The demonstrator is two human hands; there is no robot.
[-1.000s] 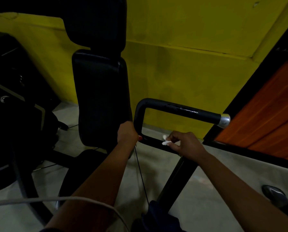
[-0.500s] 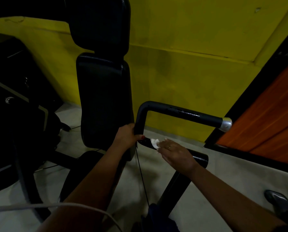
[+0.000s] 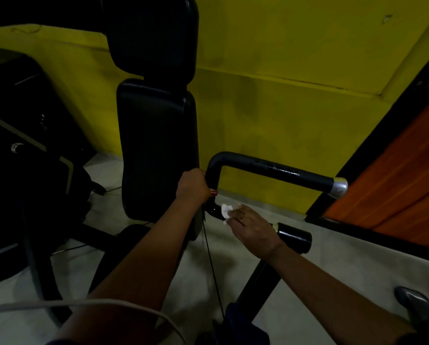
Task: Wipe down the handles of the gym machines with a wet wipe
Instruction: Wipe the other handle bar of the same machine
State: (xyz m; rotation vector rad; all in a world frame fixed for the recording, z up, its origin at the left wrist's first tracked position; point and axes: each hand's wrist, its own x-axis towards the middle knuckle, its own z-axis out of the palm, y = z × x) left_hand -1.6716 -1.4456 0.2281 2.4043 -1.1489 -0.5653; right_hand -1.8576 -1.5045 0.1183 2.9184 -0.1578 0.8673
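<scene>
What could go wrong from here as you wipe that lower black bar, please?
1. The wet wipe sits small and bunched at the right hand's fingertips, so it could slip off the lower bar, leaving bare skin on it.
2. The left hand grips the upright bar, so that patch may be missed.
3. The upper bar looks chipped, which might snag or tear the wipe.

The handle (image 3: pixel 278 170) is a black bar bent into a sideways U, with the bend at the left and its far arm silver-tipped at the right end. The wipe (image 3: pixel 225 209), small, white and crumpled, lies against the near arm just beside the bend.
</scene>
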